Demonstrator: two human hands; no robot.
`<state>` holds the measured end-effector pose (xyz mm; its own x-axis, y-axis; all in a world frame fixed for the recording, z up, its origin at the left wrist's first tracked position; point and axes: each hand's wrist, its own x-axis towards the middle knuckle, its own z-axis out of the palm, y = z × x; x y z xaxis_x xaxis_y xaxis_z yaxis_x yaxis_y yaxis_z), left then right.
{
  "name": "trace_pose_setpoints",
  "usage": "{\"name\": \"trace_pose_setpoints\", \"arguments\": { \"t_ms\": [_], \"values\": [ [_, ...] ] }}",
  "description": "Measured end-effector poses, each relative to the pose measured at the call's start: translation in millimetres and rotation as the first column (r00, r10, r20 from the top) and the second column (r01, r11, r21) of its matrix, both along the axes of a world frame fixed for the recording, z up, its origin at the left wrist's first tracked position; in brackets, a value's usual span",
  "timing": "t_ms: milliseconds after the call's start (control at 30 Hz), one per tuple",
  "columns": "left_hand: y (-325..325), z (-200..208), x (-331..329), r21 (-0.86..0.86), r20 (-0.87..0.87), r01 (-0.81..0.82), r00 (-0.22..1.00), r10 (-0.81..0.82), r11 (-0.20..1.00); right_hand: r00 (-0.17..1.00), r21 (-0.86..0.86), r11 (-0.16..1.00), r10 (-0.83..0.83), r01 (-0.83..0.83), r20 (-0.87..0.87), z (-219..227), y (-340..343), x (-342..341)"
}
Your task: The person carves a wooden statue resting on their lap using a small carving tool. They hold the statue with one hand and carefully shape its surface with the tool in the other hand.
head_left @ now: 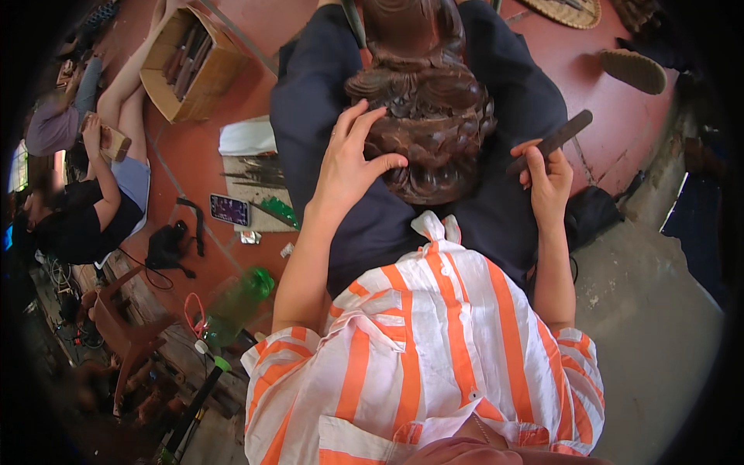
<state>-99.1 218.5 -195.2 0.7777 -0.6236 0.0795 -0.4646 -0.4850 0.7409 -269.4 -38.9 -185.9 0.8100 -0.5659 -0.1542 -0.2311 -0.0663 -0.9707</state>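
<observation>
A seen-from-above view of a person's own lap, in dark trousers (pixel 310 124) and an orange-and-white striped shirt (pixel 434 325). A dark brown carving (pixel 434 128), its surface cut in deep folds, stands between the thighs at the top centre of the frame.

The left hand (pixel 353 155), just left of the carving, has its fingers spread and its thumb held apart; index finger and thumb appear to touch the carving's side. The right hand (pixel 547 177), right of centre and apart from the carving, pinches a dark flat bar (pixel 572 130) between thumb and fingers — its rounded end points to the upper right.

Around them is a red tiled floor (pixel 174 151). In the upper left, a cardboard box (pixel 221 74) holds dark sticks (pixel 188 62); below it lies a phone (pixel 230 209). At the far left, another person (pixel 116 198) sits holding a wooden block (pixel 116 145). A sandal (pixel 634 71) lies at the upper right.
</observation>
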Motion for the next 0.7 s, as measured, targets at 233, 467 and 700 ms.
{"name": "trace_pose_setpoints", "arguments": {
  "t_ms": [233,467,700],
  "values": [
    [-2,-15,-9,-0.059,0.059,0.075,0.996,-0.072,0.995,0.946,0.085,0.943,0.314,-0.32,0.077,6,15,25],
    [-8,7,-6,-0.123,0.041,0.08,0.996,-0.075,0.989,0.782,-0.457,0.682,0.622,-0.57,-0.048,3,35,36],
    [-18,62,-18,-0.404,-0.2,0.153,0.947,-0.25,0.902,0.76,-0.518,0.657,0.65,-0.548,0.021,10,56,49]
  ]
}}
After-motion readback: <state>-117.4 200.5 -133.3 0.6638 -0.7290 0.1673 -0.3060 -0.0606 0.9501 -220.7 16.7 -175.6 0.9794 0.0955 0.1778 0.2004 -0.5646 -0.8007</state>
